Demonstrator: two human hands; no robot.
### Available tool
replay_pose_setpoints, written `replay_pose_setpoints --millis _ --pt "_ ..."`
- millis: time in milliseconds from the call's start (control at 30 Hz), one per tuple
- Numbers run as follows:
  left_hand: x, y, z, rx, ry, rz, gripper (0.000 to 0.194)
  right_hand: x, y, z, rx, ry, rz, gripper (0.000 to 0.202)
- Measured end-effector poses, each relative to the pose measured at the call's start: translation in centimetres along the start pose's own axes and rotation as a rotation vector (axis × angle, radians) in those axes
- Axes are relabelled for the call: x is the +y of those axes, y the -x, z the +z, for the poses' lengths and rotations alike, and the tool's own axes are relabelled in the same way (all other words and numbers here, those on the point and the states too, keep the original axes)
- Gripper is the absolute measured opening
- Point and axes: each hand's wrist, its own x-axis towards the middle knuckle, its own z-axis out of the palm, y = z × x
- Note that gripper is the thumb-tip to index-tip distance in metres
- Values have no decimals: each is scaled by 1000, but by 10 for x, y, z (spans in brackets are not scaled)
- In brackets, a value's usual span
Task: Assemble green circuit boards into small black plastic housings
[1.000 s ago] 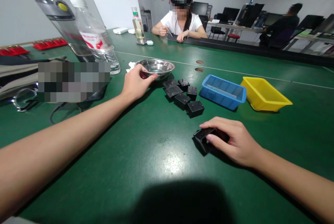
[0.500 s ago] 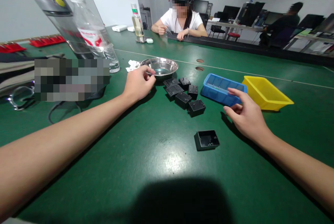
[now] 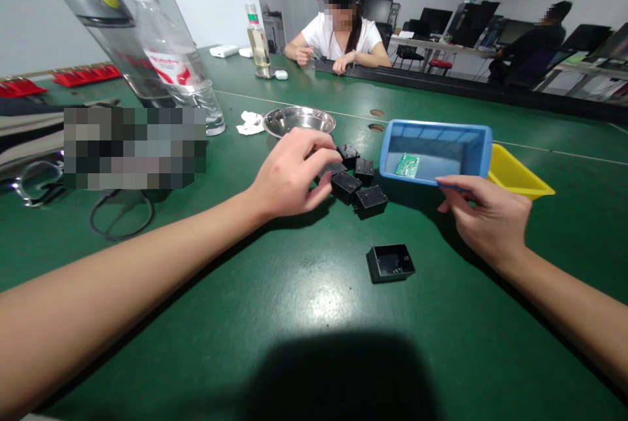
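Observation:
My right hand [image 3: 488, 215] pinches the near rim of a blue plastic bin [image 3: 441, 176], which is raised and tilted toward me. Inside it, at the left, lies a green circuit board [image 3: 407, 165]. My left hand [image 3: 297, 172] hovers over the left side of a cluster of small black plastic boxes [image 3: 370, 201], its fingers curved and apart, with nothing visible in them. It hides part of the cluster. One open black box [image 3: 390, 263] sits by itself nearer to me, its hollow facing up, with small bits inside.
A steel bowl [image 3: 299, 121] and crumpled tissue [image 3: 250, 123] stand behind my left hand. A yellow bin [image 3: 520, 176] is behind the blue one. Bottles [image 3: 179, 71] and glasses [image 3: 39, 182] are at left. Across the green table sits a person [image 3: 343, 35].
My right hand has taken hold of the blue bin and tipped it up, bringing the circuit board into view. My left hand has moved right, from the bowl to the black boxes.

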Motion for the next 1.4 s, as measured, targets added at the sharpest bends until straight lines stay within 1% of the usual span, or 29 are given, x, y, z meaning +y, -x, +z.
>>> replay_pose_setpoints --millis 67,167,267,367,467,567,733,833,933,1000,1100,1167,1233,1333,1400 --pt "12 -2 -3 16 1 77 33 -6 1 -2 55 33 -97 17" --pt "33 -7 -9 -20 -21 171 42 -14 4 -4 101 66 -212 24" --pt "53 -11 -14 -108 -52 237 46 -21 8 -7 61 28 -314 29" --pt "67 -14 -15 -179 -164 230 43 -25 12 -10 -11 -5 -362 29" --pt "73 -16 -14 -209 -231 225 40 -26 15 -12 -31 -3 -393 29" --pt "74 -17 -13 -212 -235 230 34 -25 16 -13 -19 -17 -429 33" --pt "73 -18 -13 -173 -188 245 22 -26 14 -9 -2 -7 -441 32" --pt "68 -16 -14 -94 -99 242 17 -27 12 -7 5 -14 -396 29" --pt "63 -12 -14 31 19 228 20 -28 9 -6 40 -1 -325 28" --pt "60 -10 -13 86 66 221 22 -27 8 -4 73 6 -272 26" --pt "60 -7 -12 109 123 223 20 -21 7 1 96 -40 -105 19" --pt "62 -7 -11 90 215 175 18 -14 7 4 77 -100 57 16" --pt "63 -7 -9 12 374 97 16 -8 6 8 53 -157 182 13" --pt "66 -6 -7 -139 633 -15 13 1 3 12 13 -220 298 9" --pt "67 -6 -7 -197 733 -91 11 4 1 13 -42 -262 381 8"
